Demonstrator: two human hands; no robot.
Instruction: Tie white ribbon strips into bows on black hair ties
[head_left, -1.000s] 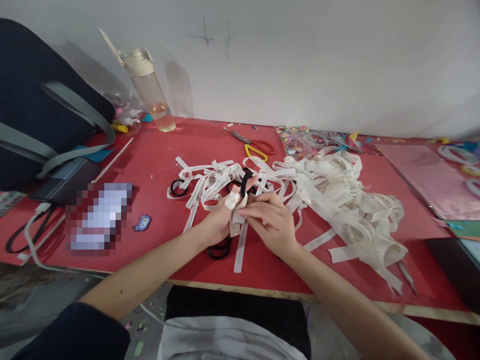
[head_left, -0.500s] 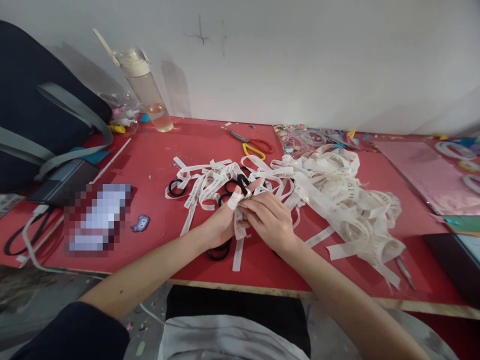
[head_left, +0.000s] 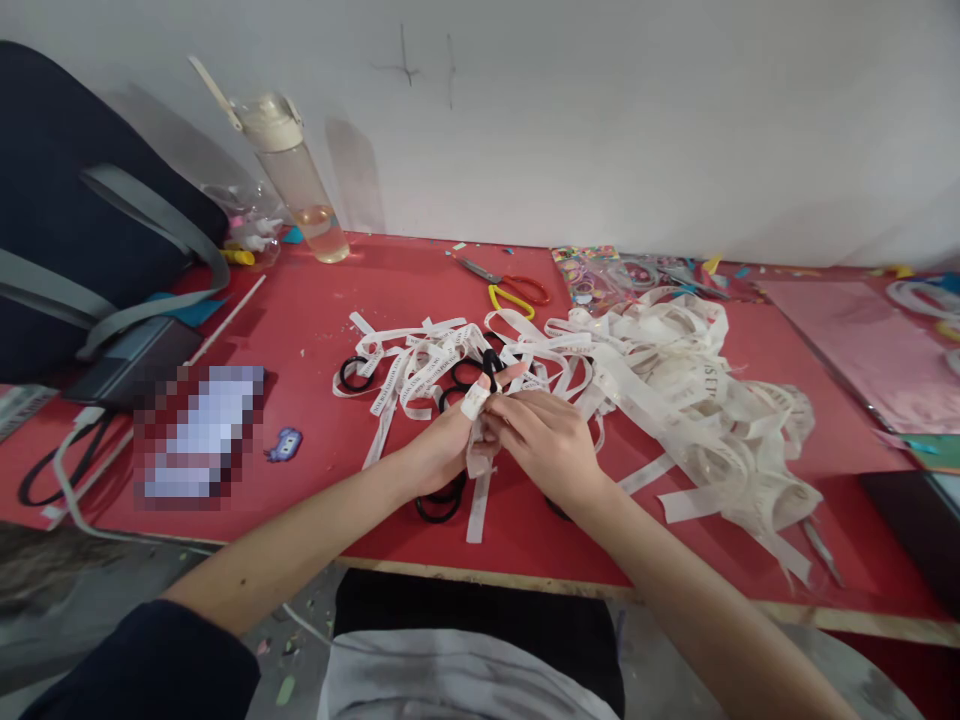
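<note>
Ribbons point(head_left: 391, 385) with dark capital lettering

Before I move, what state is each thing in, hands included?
Left hand: closed, holding the black band.
Right hand: fingers pinched on the held ribbon.
Black band: gripped, upper part showing.
Held ribbon: gripped, end hanging below.
Narrow ribbons: loose, looped.
Wide ribbon: heaped, tangled.
Scissors: lying down, handles spread; blade gap unclear.
Bottle: standing, lid on, part full.
Phone: lying flat, screen blurred out.
</note>
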